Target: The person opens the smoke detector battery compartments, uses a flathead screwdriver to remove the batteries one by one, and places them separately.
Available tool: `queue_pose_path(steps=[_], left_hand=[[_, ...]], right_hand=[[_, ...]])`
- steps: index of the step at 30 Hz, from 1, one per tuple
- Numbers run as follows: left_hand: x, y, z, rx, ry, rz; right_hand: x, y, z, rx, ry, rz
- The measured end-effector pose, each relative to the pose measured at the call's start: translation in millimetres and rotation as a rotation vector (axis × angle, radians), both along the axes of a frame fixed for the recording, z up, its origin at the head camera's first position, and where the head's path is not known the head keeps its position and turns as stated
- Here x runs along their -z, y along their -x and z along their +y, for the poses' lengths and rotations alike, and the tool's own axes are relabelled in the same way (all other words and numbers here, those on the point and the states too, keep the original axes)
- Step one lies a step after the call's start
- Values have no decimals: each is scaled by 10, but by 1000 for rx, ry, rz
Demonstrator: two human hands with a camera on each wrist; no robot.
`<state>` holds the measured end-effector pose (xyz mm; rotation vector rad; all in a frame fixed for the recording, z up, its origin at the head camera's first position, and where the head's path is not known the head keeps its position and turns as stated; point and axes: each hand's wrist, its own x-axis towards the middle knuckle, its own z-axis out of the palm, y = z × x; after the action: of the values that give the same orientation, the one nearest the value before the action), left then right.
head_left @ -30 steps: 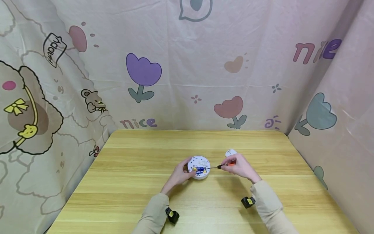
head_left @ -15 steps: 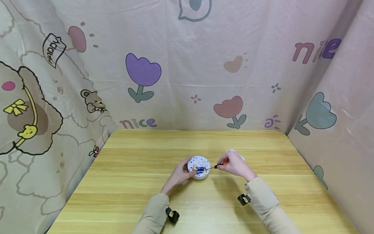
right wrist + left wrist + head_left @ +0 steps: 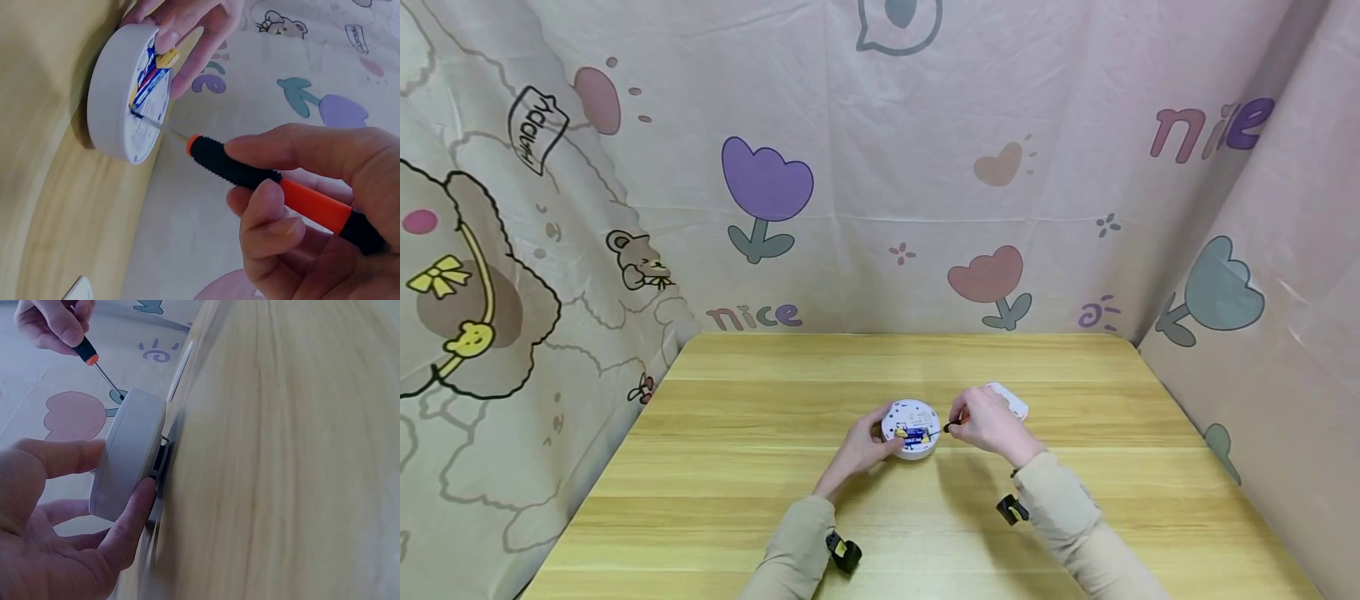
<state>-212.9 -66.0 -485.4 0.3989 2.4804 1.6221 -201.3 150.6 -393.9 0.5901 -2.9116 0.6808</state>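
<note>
A round white battery-powered device point(image 3: 919, 414) is tilted up on the table, its open battery side facing up. Blue and yellow batteries point(image 3: 149, 85) lie in its compartment. My left hand point(image 3: 862, 443) grips the device by its edge, thumb on one face and fingers around the other side, as the left wrist view shows. In my right hand point(image 3: 992, 422) is a screwdriver point(image 3: 234, 164) with a black and orange handle, held between thumb and fingers. Its metal tip is at the end of the batteries, at the compartment's edge.
A white cover point(image 3: 1017, 406) lies on the wooden table point(image 3: 760, 467) behind my right hand, partly hidden by it. A printed curtain point(image 3: 880, 167) hangs along the table's back and sides. Each wrist carries a small black camera.
My right hand has moved left and closer to the device with the screwdriver, and its wrist has turned. More of the white cover shows now. The left hand and the device stay put.
</note>
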Motion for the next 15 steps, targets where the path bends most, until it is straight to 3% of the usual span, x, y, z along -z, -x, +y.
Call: queue_pose_path(steps=[15], left_hand=[[27, 13, 5, -2, -7, 25]], right_hand=[[-31, -10, -149, -23, -60, 33]])
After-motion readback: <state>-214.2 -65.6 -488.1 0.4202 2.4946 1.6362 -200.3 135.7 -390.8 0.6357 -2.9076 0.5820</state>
